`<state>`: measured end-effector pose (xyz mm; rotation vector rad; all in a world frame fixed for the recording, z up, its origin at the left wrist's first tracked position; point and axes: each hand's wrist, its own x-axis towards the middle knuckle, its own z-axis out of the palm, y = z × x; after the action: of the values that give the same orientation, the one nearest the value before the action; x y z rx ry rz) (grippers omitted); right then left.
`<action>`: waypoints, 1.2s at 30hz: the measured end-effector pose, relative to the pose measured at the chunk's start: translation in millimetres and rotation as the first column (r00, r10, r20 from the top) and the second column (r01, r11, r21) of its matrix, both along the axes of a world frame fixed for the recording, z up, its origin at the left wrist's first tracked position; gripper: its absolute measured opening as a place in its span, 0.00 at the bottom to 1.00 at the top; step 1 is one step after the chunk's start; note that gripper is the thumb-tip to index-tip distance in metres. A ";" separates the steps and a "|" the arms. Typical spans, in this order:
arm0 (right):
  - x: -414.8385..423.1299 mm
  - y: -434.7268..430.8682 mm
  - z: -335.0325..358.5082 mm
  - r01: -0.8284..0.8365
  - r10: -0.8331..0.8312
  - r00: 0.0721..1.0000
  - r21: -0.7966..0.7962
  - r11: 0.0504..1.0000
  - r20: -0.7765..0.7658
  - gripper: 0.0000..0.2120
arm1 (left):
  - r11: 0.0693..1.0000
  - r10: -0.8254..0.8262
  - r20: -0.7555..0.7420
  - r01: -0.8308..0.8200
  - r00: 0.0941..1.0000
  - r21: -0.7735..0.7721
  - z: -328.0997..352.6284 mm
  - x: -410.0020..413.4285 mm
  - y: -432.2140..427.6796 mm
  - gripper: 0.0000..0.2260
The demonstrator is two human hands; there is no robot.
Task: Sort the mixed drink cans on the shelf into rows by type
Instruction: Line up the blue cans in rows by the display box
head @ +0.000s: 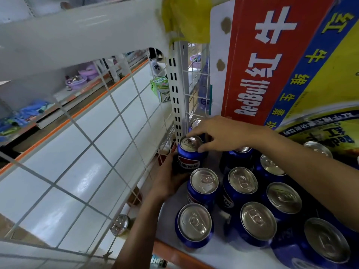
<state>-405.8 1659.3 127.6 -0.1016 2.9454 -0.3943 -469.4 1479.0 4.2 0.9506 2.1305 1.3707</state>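
1. The left grip (168,180) is curled round the lower side of a blue Pepsi can (189,159), gripping it from the side nearest the wire panel.
2. The right grip (219,134) reaches in from the right and holds the same can by its top. The thumb (205,147) presses the near right edge of the rim, and the fingers (194,130) curve over the far edge.
3. The can stands upright between the two grips, silver lid up and logo facing the viewer, toward the back left corner of the shelf (217,253).
4. Just behind the right grip's fingers, the lid of another can (195,122) shows, mostly hidden.
5. Just in front of the left grip a second blue can (204,183) stands upright. A third blue can (194,224) stands in front of it, near the shelf's orange front edge, so the three form a line.
6. Under and to the right of the right forearm, more upright blue cans (258,220) stand close together in rows, lids up. Most of their labels cannot be read.
7. To the left of the left grip, a white wire grid panel (92,144) closes the shelf's end. A slotted white upright post (175,94) rises behind it.
8. Beyond the right grip, at the back of the shelf, a red, blue and yellow Red Bull carton (272,65) stands over the cans.
9. Well below the left grip, seen through the grid, a single can lid (119,224) lies at a lower level.
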 end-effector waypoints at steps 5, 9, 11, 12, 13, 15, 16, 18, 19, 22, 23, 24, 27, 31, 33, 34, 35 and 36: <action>1.1 -1.3 -9.0 0.034 -0.035 0.998 -0.028 0.999 -0.044 0.24 | 1.000 0.019 -0.020 -0.019 1.000 0.025 -1.9 5.6 -1.4 0.26; 4.3 -1.1 -13.1 0.041 -0.041 0.997 -0.007 0.999 -0.067 0.24 | 0.999 0.021 -0.044 -0.020 0.999 0.030 -0.6 8.2 -1.8 0.25; 5.8 -3.6 -13.7 0.045 -0.045 0.995 0.001 0.999 -0.093 0.24 | 0.999 0.006 -0.053 -0.004 0.999 0.039 -0.5 8.4 -2.6 0.25; 6.8 -5.1 -13.9 0.050 -0.050 0.993 0.003 0.999 -0.107 0.24 | 0.999 -0.003 -0.060 0.005 0.998 0.038 -0.4 8.4 -3.4 0.25; 7.8 -6.3 -14.4 0.060 -0.059 0.992 0.007 0.998 -0.114 0.24 | 0.999 -0.011 -0.064 0.013 0.998 0.035 -0.5 8.5 -4.0 0.25; 9.6 -8.0 -15.1 0.079 -0.077 0.990 0.013 0.997 -0.122 0.24 | 0.999 -0.016 -0.065 0.018 0.998 0.030 -1.0 8.8 -5.3 0.23; 10.1 -8.3 -15.5 0.087 -0.085 0.989 0.011 0.996 -0.121 0.24 | 0.999 -0.021 -0.069 0.023 0.997 0.030 -0.8 9.0 -6.0 0.23; 9.9 -8.0 -16.4 0.098 -0.098 0.990 -0.003 0.995 -0.106 0.24 | 0.999 -0.029 -0.078 0.032 0.997 0.031 -1.8 8.4 -6.7 0.23; 9.7 -7.7 -16.5 0.106 -0.106 0.990 -0.012 0.994 -0.093 0.23 | 0.999 -0.032 -0.087 0.035 0.996 0.030 -2.8 8.0 -6.9 0.23; 12.4 -8.8 -10.8 0.141 -0.145 0.987 -0.060 0.988 -0.072 0.23 | 0.999 -0.032 -0.089 0.033 0.996 0.017 -4.9 7.7 -7.7 0.23; 14.3 -9.1 -8.0 0.165 -0.171 0.981 -0.073 0.984 -0.086 0.23 | 0.999 -0.030 -0.092 0.031 0.995 0.011 -5.2 7.9 -8.1 0.23; 16.8 -9.2 -5.3 0.193 -0.201 0.974 -0.073 0.978 -0.108 0.23 | 1.000 -0.028 -0.100 0.029 0.995 0.006 -5.8 8.1 -8.7 0.23; 26.1 -11.1 -0.6 0.229 -0.235 0.960 -0.055 0.972 -0.153 0.24 | 0.999 -0.026 -0.108 0.028 0.994 0.022 -7.1 9.8 -9.4 0.26; 42.0 -22.3 2.0 0.228 -0.235 0.962 -0.063 0.972 -0.142 0.20 | 0.999 -0.027 -0.132 0.030 0.991 0.018 -5.4 12.4 -9.9 0.22; 49.3 -28.7 3.5 0.222 -0.228 0.964 -0.058 0.973 -0.139 0.20 | 0.999 -0.037 -0.125 0.039 0.992 0.019 -3.0 13.6 -9.8 0.21; 52.4 -31.6 4.8 0.217 -0.223 0.966 -0.056 0.975 -0.134 0.20 | 0.999 -0.038 -0.117 0.042 0.992 0.026 -3.4 13.8 -9.6 0.22; 55.1 -34.6 6.6 0.211 -0.217 0.968 -0.055 0.976 -0.127 0.20 | 0.998 -0.039 -0.106 0.043 0.994 0.035 -2.9 14.7 -8.6 0.22; 57.6 -37.7 8.7 0.204 -0.210 0.971 -0.055 0.977 -0.116 0.20 | 0.998 -0.041 -0.096 0.046 0.995 0.046 -2.5 15.1 -7.7 0.24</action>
<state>-348.2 1621.6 136.4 0.1852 3.0782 -0.4971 -454.4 1471.4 1.6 1.0951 2.1407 1.3871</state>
